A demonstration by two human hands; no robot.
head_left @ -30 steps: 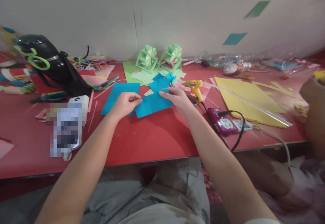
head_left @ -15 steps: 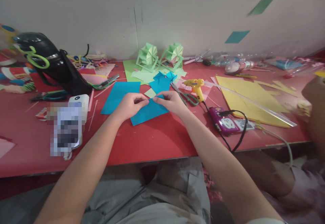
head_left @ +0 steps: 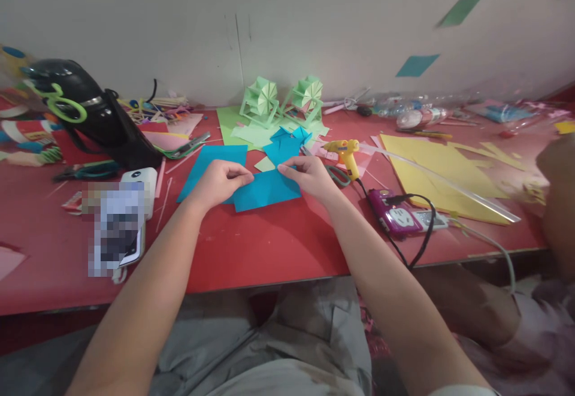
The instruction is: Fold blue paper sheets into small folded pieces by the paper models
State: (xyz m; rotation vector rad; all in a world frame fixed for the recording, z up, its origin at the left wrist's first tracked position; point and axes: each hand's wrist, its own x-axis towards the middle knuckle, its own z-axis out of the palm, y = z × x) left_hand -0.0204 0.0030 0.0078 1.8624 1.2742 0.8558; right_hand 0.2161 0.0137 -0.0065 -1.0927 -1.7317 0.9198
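Between my two hands is a blue sheet of paper, its near edge above the red table. My left hand pinches its upper left edge between thumb and fingers. At the upper right edge my right hand pinches the same sheet. A second blue sheet lies flat behind my left hand. Just beyond the held paper are a small pale green paper piece and a folded blue paper shape. Scissors lie partly hidden behind my right hand.
Two pale green paper wheels on stands stand at the back. To the right are a yellow glue gun, a purple power strip with cables, and yellow paper. A phone and black bottle are left. Another person's arm is far right.
My hands have moved apart along the blue sheet's upper edge, the left one leftward and the right one slightly rightward. The sheet's near edge now appears higher.
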